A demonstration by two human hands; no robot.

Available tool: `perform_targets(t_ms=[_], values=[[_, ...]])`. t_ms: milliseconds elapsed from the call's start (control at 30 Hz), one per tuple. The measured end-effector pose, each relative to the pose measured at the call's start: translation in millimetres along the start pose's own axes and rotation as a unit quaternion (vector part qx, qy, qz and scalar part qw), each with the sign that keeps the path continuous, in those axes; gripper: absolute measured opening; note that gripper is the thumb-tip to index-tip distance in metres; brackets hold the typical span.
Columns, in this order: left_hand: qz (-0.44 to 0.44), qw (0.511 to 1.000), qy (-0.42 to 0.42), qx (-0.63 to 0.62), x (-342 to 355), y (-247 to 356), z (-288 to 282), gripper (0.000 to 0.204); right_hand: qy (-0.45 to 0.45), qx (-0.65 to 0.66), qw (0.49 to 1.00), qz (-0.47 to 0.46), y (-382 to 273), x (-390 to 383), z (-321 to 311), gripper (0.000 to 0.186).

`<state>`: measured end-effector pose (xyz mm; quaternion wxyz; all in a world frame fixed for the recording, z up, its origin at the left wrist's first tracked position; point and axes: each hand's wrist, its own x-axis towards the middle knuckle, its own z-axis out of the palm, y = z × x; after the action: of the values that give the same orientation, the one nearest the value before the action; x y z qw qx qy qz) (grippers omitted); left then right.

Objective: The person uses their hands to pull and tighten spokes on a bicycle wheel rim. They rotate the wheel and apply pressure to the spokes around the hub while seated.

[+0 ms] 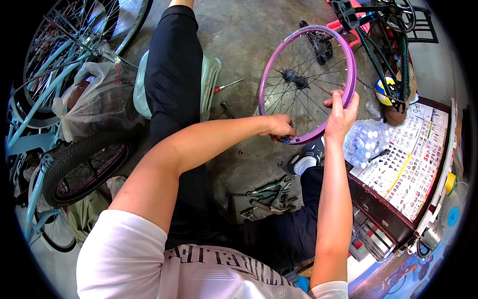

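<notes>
A bicycle wheel (351, 67) with a purple rim, thin spokes and a dark hub is held up in front of me, with no tyre on it. My right hand (342, 113) is closed around the rim at its near right side, fingers reaching in past the rim. At the near left part of the rim, my left hand (282, 127) is curled with its fingertips on the rim's inner edge, by the spokes. What the left fingertips pinch there is partly hidden.
Pliers and other hand tools (269, 194) lie on the floor below the wheel. A red-handled screwdriver (228, 86) lies farther left. Bicycles (74, 60) and a fat-tyred wheel (87, 169) stand left. On the right are bagged bottles (366, 142), a chart-topped table (398, 172) and a frame (371, 55).
</notes>
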<state>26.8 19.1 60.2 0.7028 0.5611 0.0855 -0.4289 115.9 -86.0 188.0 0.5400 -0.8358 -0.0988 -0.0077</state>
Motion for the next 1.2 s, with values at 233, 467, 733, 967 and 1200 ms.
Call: perform_targets(t_ms=[233,467,733,967,1200], values=[[-0.007,0.999,-0.004,-0.038,16,-14,-4,0.032,-0.009,-0.001,1.0,0.004,3,-2,-1,0.034],[0.128,0.941,0.142,0.278,11,-19,-1,0.034,-0.015,-0.008,1.0,-0.001,2,2,-2,0.034],[0.019,0.995,-0.021,-0.095,7,-8,-10,0.037,-0.03,-0.013,0.999,-0.008,2,1,-4,0.033],[-0.005,0.974,-0.059,-0.219,4,-6,-8,0.038,-0.044,-0.01,0.999,-0.017,-4,0,2,0.03],[0.02,0.99,-0.009,-0.138,10,-8,-1,0.034,-0.046,-0.003,0.999,-0.015,-10,1,11,0.028]])
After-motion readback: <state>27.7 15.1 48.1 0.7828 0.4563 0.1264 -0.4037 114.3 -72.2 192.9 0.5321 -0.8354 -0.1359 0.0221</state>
